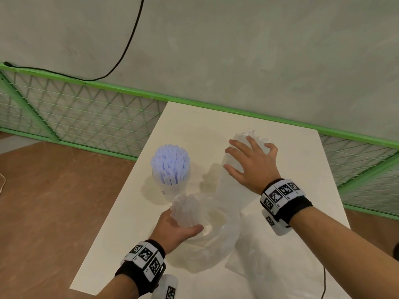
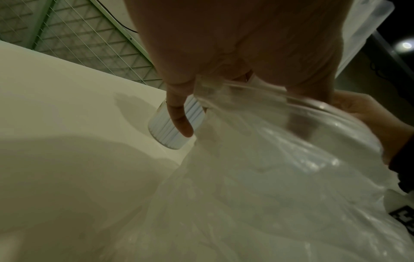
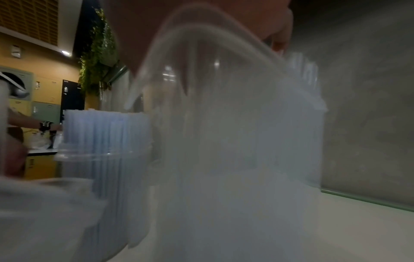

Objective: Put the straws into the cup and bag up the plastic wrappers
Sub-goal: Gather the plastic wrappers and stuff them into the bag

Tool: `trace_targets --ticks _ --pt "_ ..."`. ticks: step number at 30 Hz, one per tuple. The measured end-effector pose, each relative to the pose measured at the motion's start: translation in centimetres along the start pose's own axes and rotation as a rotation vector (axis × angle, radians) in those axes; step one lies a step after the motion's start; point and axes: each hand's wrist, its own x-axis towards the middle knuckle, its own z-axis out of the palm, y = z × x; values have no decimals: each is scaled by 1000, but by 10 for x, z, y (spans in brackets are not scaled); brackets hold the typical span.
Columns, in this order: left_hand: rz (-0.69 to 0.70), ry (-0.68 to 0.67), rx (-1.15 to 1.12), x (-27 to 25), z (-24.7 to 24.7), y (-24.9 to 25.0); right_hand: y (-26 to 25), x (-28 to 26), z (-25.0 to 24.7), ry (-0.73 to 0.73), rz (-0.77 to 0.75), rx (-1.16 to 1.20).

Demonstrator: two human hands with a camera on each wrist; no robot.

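Watching the head view from my remote seat, I saw the cup (image 1: 171, 186) standing at about ten o'clock on the white table (image 1: 302, 169), already packed with pale blue straws (image 1: 170, 162). My left hand (image 1: 174, 228) was curled around a clump of clear plastic wrappers (image 1: 186, 209) right at the mouth of the big transparent bag (image 1: 216, 251), which lay slumped at roughly six o'clock. The left wrist view showed the same grip, fingers (image 2: 181, 122) pinching crinkled film, with the cup just behind them. My right hand (image 1: 251, 164) sat at about one o'clock, fingers spread over another clear plastic bundle (image 1: 246, 137); the right wrist view was too blurred to settle it, so I could not tell whether the hand had actually closed on that bundle or merely lay across it.

I judged the straws largely done and the bagging under way. To do this step well, I thought the left hand should push its clump deep past the bag's rim before letting go, since light film springs back out. Keeping clear of the cup mattered too, as it stood near the left hand and looked easy to tip
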Motion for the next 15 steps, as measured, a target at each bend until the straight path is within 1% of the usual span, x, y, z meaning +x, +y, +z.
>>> trace_targets --ticks 4,9,10,13,15 --pt "-7 4 4 0 0 1 14 8 3 -13 66 -63" --pt "-3 2 13 1 0 1 26 17 10 -200 110 -20" --pt "-2 4 14 1 0 1 27 18 10 -208 122 -10" --pt "1 5 -8 1 2 2 25 17 9 -141 136 -19" --pt "5 2 -11 1 2 1 24 18 10 -136 132 -15"
